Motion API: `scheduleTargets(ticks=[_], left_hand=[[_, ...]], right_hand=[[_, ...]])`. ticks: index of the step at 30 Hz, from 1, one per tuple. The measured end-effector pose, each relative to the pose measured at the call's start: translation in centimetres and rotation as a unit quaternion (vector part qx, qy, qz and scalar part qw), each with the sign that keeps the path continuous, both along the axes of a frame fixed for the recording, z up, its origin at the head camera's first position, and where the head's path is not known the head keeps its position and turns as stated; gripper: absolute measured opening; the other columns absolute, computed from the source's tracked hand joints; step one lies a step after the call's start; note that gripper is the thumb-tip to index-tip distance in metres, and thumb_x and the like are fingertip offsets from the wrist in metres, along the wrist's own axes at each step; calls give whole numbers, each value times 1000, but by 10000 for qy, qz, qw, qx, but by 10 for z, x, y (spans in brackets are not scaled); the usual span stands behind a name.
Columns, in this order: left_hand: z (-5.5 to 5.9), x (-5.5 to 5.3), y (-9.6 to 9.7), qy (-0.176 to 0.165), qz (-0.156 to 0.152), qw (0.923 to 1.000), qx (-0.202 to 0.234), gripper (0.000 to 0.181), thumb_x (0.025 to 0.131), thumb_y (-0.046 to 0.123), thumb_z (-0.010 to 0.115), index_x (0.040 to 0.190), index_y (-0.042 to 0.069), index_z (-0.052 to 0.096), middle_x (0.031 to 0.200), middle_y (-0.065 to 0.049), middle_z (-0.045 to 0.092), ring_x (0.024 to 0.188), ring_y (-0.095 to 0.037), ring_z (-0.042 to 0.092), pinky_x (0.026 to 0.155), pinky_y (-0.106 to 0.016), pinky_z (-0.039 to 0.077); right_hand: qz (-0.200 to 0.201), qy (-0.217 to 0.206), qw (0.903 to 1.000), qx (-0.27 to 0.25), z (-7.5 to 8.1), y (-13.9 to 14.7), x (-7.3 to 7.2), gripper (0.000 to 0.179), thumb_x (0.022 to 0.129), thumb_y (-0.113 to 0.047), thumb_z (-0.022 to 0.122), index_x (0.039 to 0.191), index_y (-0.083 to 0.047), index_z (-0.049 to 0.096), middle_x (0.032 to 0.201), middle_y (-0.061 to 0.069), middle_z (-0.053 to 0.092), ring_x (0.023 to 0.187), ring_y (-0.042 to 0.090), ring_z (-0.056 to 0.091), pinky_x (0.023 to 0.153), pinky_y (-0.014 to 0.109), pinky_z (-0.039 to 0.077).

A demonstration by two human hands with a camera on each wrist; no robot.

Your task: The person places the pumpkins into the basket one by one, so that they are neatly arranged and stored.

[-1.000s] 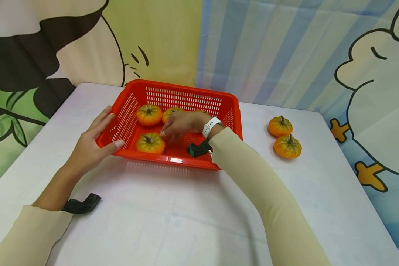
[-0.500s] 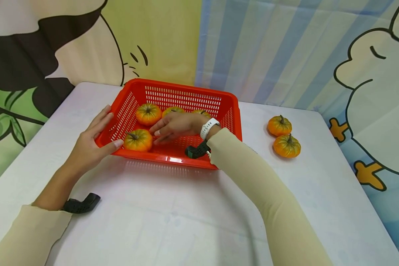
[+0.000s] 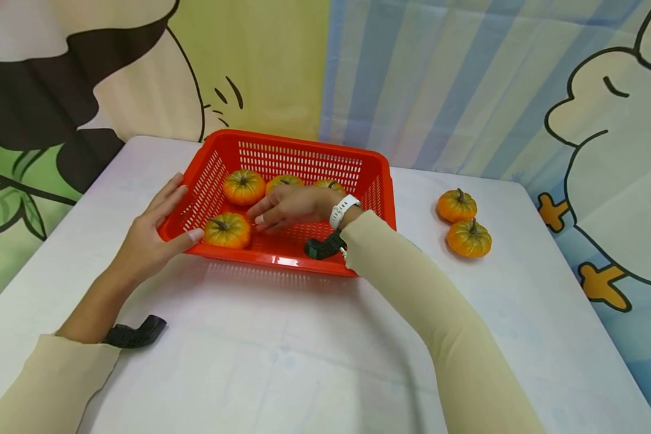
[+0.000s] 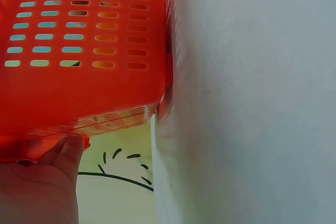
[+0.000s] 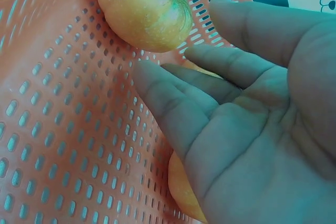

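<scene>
A red plastic basket with slotted walls stands on the table, with several small orange pumpkins inside. My left hand rests at its left corner, fingers along the left rim and thumb on the front rim. In the left wrist view, fingertips touch the rim. My right hand is inside the basket, palm bare and fingers loosely extended. Just left of its fingertips sits the front pumpkin. Behind lie a back-left pumpkin and two others, partly hidden by the hand. The right wrist view shows a pumpkin beyond the fingers.
Two more pumpkins, a rear one and a front one, lie close together on the white table right of the basket. A printed curtain hangs behind the table.
The front pumpkin in the basket has shifted left, toward the left corner. My right hand has moved slightly left and its fingers have come away from the pumpkin. My left hand has stayed put.
</scene>
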State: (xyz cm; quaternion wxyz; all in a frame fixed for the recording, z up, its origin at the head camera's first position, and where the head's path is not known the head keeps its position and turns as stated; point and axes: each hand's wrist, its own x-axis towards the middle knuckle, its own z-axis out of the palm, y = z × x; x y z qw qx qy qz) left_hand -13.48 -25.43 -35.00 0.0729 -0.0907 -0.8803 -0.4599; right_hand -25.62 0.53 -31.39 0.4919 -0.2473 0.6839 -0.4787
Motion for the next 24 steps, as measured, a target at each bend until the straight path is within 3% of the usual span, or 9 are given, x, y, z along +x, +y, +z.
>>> scheduleTargets(ticks=[7,15,24], left_hand=[[0,1,-1,-31,52,9999,-132,83,85,25,73,154,18,27,159,18,14,145,-15,17,88,-33,45],[-1,-1,0,-10,36,9999,-95,82,86,25,72,154,18,28,159,18,15,145,-14,17,86,-20,43],[-1,-1,0,28,57,9999,-94,81,86,24,72,154,17,28,159,17,16,145,-12,16,86,-16,43]], right_hand=[[-401,-4,9990,-190,1,1,0,42,98,0,53,138,11,46,140,21,50,123,33,53,102,42,44],[-540,167,9974,-444,13,6,2,38,99,-2,52,135,11,50,138,23,51,123,34,53,103,46,42],[-477,636,9954,-536,38,20,5,37,99,-4,55,135,5,54,135,20,54,111,23,63,98,40,48]])
